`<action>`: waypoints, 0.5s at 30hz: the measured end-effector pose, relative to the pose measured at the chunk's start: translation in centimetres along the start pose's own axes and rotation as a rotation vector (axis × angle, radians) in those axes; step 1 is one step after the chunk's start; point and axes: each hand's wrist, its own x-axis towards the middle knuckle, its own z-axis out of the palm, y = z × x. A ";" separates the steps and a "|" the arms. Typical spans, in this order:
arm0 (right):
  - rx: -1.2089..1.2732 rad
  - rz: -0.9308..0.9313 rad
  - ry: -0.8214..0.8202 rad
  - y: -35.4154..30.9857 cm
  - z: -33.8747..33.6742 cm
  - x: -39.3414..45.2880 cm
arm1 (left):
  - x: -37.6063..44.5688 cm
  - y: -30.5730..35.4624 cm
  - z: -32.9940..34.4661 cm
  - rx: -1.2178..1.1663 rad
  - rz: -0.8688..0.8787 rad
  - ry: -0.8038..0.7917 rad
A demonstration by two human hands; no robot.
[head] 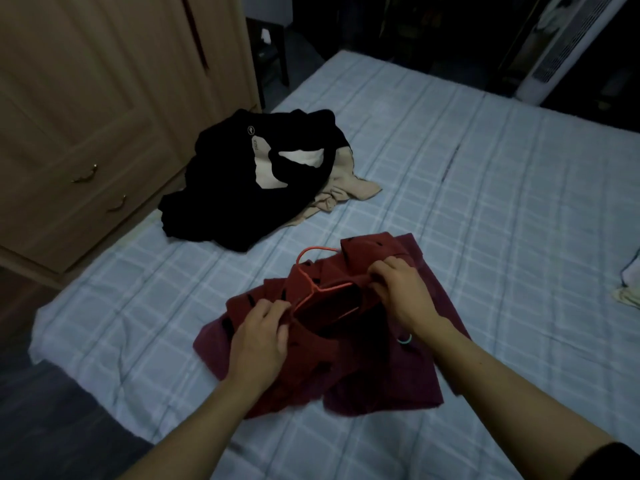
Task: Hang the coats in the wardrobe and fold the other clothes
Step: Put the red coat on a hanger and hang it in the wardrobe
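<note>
Pretty dim room, so lots lost in shadow. Dark red coat with black slit buttonholes (311, 327) lying crumpled on the near part of the pale blue checked bedspread (485, 188), with a thin red-orange wire hanger (320, 271) poking out of the collar, hook toward the far side, most of the frame buried in cloth. Left hand (259, 341) pinching the near left edge of the collar opening, right hand (401, 289) gripping the fabric at the right shoulder, the two well apart across the neck; fingertips tucked into folds, so hard to say whether touching the hanger itself. Small teal ring (404, 338) peeking out beside the right wrist, no idea what. Farther left, heaped black garment with a cream patch and small round logo (242, 181) over a crumpled beige piece (346, 188), sorting one from the other not really possible. Light wooden wardrobe with brass handles (86, 116) on the left, cut off at the frame edge. White slatted appliance (568, 46) far right, top cut off. Scrap of pale cloth (628, 289) at the right edge, mostly out of frame.
</note>
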 end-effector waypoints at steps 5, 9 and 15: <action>0.019 -0.047 0.084 -4.0 -3.4 -1.2 | 0.6 0.3 -5.9 0.021 0.087 0.093; 0.048 -0.050 0.169 -8.8 -7.1 -1.1 | 1.5 1.1 -12.3 0.012 0.162 0.180; 0.033 -0.080 0.313 -17.8 -12.1 0.0 | 2.2 -0.1 -22.2 0.002 0.259 0.287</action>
